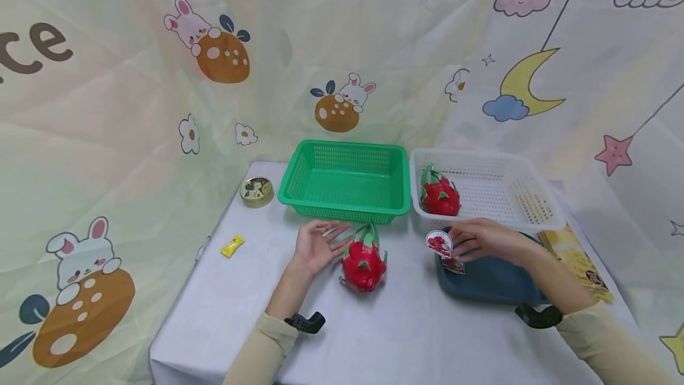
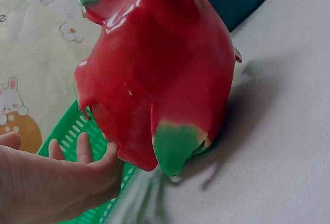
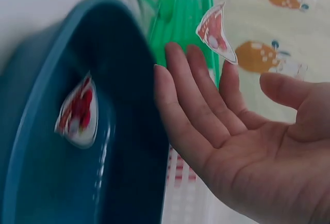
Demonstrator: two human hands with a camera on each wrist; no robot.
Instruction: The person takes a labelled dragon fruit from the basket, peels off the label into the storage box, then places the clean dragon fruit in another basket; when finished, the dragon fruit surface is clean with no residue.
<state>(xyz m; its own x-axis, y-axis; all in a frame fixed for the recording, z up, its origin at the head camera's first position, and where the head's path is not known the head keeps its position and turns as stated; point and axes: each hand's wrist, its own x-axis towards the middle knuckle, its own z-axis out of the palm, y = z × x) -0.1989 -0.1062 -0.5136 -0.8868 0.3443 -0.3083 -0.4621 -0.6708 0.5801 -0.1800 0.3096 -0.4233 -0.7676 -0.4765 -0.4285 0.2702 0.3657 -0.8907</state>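
Note:
A toy dragon fruit, red with green tips, sits on the white table beside my left hand. Its fingers are spread loosely at the fruit's side; in the left wrist view the fruit fills the middle. Over the dark blue basin is my right hand, fingers extended and apart. A small paper label with a red fruit picture sits at its index fingertip, also seen in the right wrist view. Inside the basin lies a second label.
Behind the hands stand a green basket and a white basket holding another dragon fruit. A round tin and a yellow wrapped candy lie at left. Right of the basin is a yellow packet.

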